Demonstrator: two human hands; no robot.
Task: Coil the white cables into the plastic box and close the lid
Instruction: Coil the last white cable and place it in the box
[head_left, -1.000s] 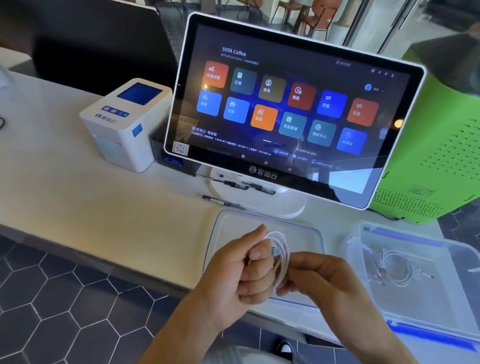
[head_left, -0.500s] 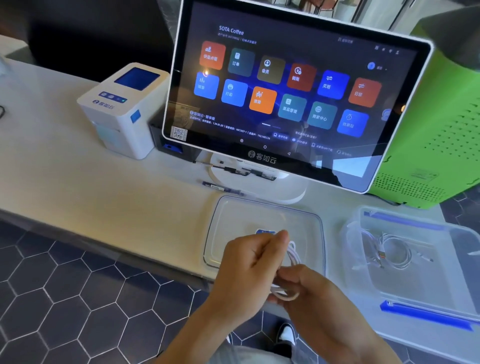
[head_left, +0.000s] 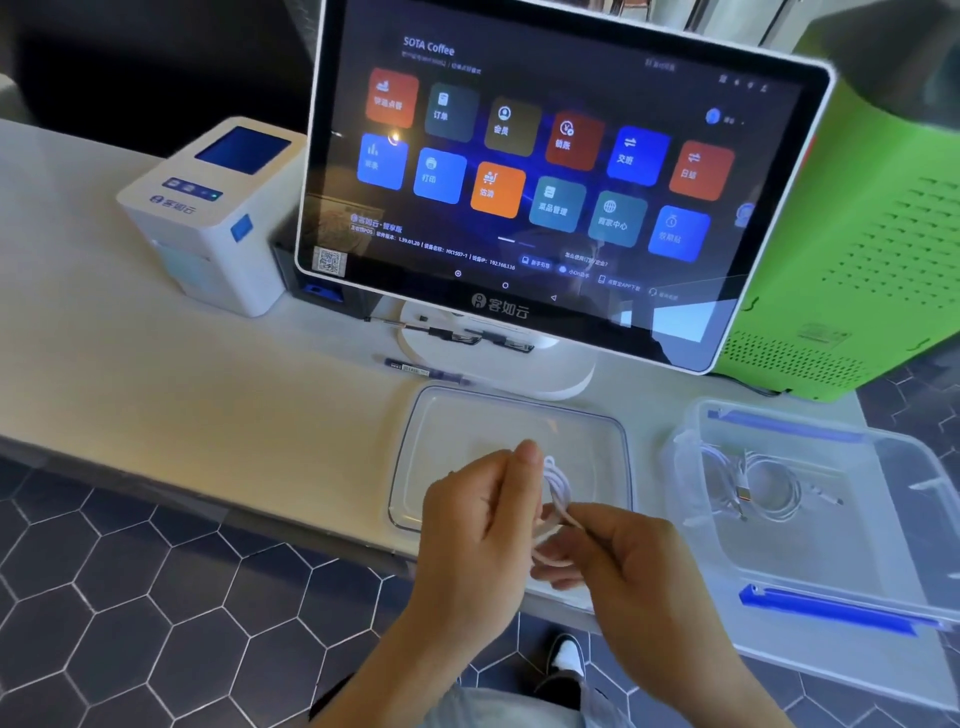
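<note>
Two hands show, a left hand (head_left: 475, 525) and a right hand (head_left: 623, 561), sharing one white cable (head_left: 557, 488). One plastic box (head_left: 883, 571) holds more coiled cables (head_left: 769, 486), their number unclear. There is one lid (head_left: 452, 431), one touchscreen terminal (head_left: 545, 171), one white printer (head_left: 208, 218), one green machine (head_left: 872, 249) and three pens (head_left: 415, 370).

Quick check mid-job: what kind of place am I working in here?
Most likely a coffee shop's till counter. A touchscreen terminal headed "SOTA Coffee" shows order and payment tiles, a white receipt printer stands beside it, and pens lie on the counter.
</note>
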